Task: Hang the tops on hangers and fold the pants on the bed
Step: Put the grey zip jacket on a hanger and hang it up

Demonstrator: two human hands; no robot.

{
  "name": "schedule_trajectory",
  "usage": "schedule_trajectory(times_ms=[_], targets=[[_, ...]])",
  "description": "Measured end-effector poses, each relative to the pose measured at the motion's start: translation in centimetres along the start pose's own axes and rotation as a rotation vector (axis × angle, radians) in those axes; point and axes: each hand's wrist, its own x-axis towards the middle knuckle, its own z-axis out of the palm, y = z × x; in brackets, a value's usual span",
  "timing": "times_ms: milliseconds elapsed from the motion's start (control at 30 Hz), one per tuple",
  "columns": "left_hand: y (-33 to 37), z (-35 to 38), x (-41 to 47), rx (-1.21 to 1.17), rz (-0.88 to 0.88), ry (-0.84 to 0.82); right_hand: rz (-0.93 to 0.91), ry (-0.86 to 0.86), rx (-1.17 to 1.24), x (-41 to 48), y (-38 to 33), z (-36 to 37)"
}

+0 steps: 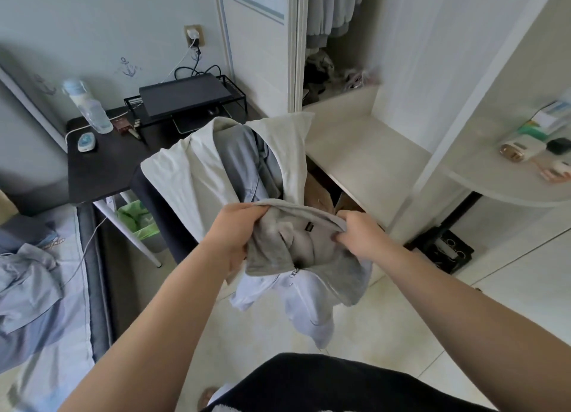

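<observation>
A pale zip-up hoodie with a grey hood hangs in the air in front of me, its zipper showing below the hood. My left hand grips the left side of the hood's rim and my right hand pinches the right side, holding the hood open. Behind it, a cream top and a grey-blue garment are draped over a dark chair back. At the left, blue-grey pants lie crumpled on the bed. No hanger shows in my hands.
A black desk at the back left holds a bottle, a wire rack and a dark device. An open wardrobe with hanging clothes stands behind the chair. White shelves with small items are at the right. Tiled floor lies below.
</observation>
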Motion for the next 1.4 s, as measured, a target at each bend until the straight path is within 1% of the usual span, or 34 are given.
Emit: schedule_trajectory(times_ms=[100,167,233,267,300,333,367,400,433,500,567,633,700,733,767,833,867,900,933,967,1033,1067,1133,1200,1233,1300,1333,1367,1400], targets=[[-0.2,-1.1,0.2,-0.138,-0.104,-0.029,0.084,0.044,-0.029,-0.1,1.4,0.4],[-0.5,-1.7,0.3,-0.163,-0.175,-0.076,0.094,0.041,-0.032,0.1,1.5,0.0],[-1.1,-2.4,0.5,-0.192,-0.234,-0.124,0.074,0.037,0.019,0.2,1.7,-0.4],[-1.5,-2.7,0.5,-0.222,-0.274,-0.142,0.074,0.029,0.088,0.0,1.8,-0.5],[-2.0,-3.0,0.4,-0.257,-0.313,-0.155,0.101,0.017,0.228,-0.4,1.8,-0.5],[-2.4,-3.4,0.2,-0.291,-0.353,-0.164,0.164,-0.017,0.465,-1.0,1.8,-0.3],[-2.9,-3.8,0.1,-0.31,-0.385,-0.164,0.235,-0.075,0.76,-1.6,1.5,-0.2],[-3.5,-4.2,0.2,-0.309,-0.399,-0.147,0.302,-0.144,1.04,-2.2,1.2,0.0],[-4.1,-4.7,0.2,-0.292,-0.397,-0.134,0.348,-0.213,1.26,-2.6,1.0,0.1],[-5.0,-5.2,-0.2,-0.259,-0.348,-0.149,0.41,-0.348,1.494,-3.0,0.5,0.2],[-5.6,-5.4,-0.5,-0.271,-0.283,-0.175,0.492,-0.472,1.57,-3.2,-0.1,0.3],[-5.7,-5.6,-0.7,-0.283,-0.206,-0.185,0.584,-0.554,1.548,-3.1,-0.5,0.6],[-5.8,-5.9,-0.5,-0.155,-0.143,-0.206,0.603,-0.616,1.48,-2.9,-0.6,0.7],[-5.8,-6.1,-0.6,-0.01,-0.11,-0.231,0.596,-0.632,1.454,-2.7,-0.8,0.6],[-5.7,-6.2,-0.8,0.214,-0.069,-0.271,0.593,-0.647,1.444,-2.5,-1.0,0.5],[-5.8,-5.8,-1.0,0.776,0.013,-0.316,0.582,-0.672,1.446,-2.3,-1.2,0.4],[-5.9,-5.5,-1.0,0.973,0.058,-0.294,0.552,-0.681,1.43,-2.3,-1.1,0.3],[-6.0,-5.2,-0.8,1.043,0.093,-0.229,0.499,-0.697,1.41,-2.3,-1.1,0.2],[-5.9,-4.8,-0.7,1.023,0.129,-0.152,0.435,-0.711,1.391,-2.5,-1.0,0.2],[-5.8,-4.7,-0.6,0.933,0.156,-0.073,0.373,-0.708,1.38,-2.6,-0.8,0.1],[-5.4,-4.7,-0.4,0.61,0.136,0.027,0.309,-0.65,1.316,-2.8,0.2,0.1],[-5.2,-4.8,-0.5,0.423,0.09,0.036,0.304,-0.609,1.22,-2.8,0.6,0.1],[-4.8,-4.6,-0.7,0.092,-0.011,-0.015,0.293,-0.53,0.859,-2.9,1.1,0.1],[-4.3,-4.3,-1.0,-0.108,-0.068,-0.095,0.274,-0.417,0.51,-2.8,1.5,0.2],[-4.1,-4.1,-1.1,-0.166,-0.086,-0.127,0.291,-0.371,0.417,-2.8,1.7,0.2],[-3.8,-3.6,-1.1,-0.239,-0.117,-0.17,0.345,-0.356,0.389,-2.9,2.0,0.5],[-3.5,-3.4,-1.0,-0.257,-0.134,-0.193,0.363,-0.372,0.446,-2.8,2.1,0.5],[-3.2,-3.4,-0.9,-0.27,-0.156,-0.217,0.384,-0.378,0.564,-2.7,2.3,0.6],[-2.9,-3.5,-0.7,-0.282,-0.182,-0.235,0.405,-0.369,0.739,-2.6,2.5,0.7]])
